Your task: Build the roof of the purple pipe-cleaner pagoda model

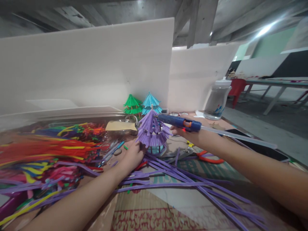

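Observation:
A tiered purple pagoda model (pixel 154 131), its roofs made of pipe cleaners, stands upright in front of me. My left hand (pixel 134 154) grips it low on its left side, with the fingertips partly hidden behind the lower roof. In my right hand (pixel 190 131) is a blue glue gun (pixel 179 122), a long clear glue stick (pixel 240 136) sticking out of its back. The nozzle points left and meets the pagoda's upper roof, or comes very near it. Loose purple pipe cleaners (pixel 183 183) lie across the table just below the model.
Green (pixel 132 103) and light blue (pixel 150 102) pagoda models stand behind. Bundles of coloured pipe cleaners (pixel 48 147) fill the left. Orange-handled scissors (pixel 210 158), a dark phone (pixel 260 144) and a clear water bottle (pixel 218 100) are on the right. White boards (pixel 84 64) rise at the back.

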Action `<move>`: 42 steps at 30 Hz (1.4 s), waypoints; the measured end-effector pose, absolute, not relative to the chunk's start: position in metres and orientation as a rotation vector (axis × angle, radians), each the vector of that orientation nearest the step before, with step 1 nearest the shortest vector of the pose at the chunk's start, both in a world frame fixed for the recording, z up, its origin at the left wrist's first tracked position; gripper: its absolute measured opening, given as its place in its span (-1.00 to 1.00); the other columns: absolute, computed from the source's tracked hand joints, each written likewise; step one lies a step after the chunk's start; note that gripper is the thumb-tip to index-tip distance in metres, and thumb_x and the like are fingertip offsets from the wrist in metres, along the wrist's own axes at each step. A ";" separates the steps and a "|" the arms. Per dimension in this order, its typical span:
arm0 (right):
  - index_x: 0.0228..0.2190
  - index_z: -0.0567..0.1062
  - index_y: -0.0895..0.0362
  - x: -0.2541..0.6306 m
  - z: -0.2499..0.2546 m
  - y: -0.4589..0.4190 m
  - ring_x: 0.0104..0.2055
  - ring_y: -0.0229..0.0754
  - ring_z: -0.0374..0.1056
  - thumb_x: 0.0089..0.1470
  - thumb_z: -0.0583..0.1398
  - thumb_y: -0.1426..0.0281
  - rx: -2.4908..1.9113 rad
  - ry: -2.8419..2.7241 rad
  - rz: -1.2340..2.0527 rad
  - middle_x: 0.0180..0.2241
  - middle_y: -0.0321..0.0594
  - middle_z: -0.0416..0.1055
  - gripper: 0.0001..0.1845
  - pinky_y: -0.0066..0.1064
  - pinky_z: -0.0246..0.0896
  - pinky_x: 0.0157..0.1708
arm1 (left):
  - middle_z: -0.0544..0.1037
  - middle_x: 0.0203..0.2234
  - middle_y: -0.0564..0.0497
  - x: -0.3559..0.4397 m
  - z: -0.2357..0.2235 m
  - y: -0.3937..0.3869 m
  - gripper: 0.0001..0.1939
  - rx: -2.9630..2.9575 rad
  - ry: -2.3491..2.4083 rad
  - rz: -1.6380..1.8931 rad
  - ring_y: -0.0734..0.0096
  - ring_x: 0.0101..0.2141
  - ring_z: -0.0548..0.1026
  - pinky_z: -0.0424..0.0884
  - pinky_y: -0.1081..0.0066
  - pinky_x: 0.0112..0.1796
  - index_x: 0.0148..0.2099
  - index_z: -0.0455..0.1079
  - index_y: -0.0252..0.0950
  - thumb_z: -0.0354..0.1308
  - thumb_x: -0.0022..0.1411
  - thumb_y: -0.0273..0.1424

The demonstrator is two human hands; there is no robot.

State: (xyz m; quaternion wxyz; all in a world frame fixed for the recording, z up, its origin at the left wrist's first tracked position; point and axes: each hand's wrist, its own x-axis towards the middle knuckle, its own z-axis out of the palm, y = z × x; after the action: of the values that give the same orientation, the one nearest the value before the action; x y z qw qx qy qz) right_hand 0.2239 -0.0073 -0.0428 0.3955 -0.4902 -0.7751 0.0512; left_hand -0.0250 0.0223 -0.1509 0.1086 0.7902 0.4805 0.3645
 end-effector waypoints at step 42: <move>-0.34 0.49 0.04 0.224 -0.037 -0.011 -0.38 -0.14 0.37 -0.02 0.28 0.18 -1.321 -1.974 0.189 -0.48 -0.30 0.46 -0.77 -0.33 0.21 -0.33 | 0.59 -0.35 -0.10 -0.024 -0.150 0.021 -0.79 2.284 1.423 1.051 0.22 -0.28 0.50 0.39 0.22 0.01 -0.27 0.44 -0.32 -0.01 0.26 -0.38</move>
State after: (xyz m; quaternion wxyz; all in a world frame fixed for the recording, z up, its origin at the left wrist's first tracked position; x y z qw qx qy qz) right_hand 0.2239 -0.0110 -0.0374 0.3705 -0.5150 -0.7695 0.0737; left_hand -0.0243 0.0206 -0.1502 0.1258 0.7843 0.4886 0.3609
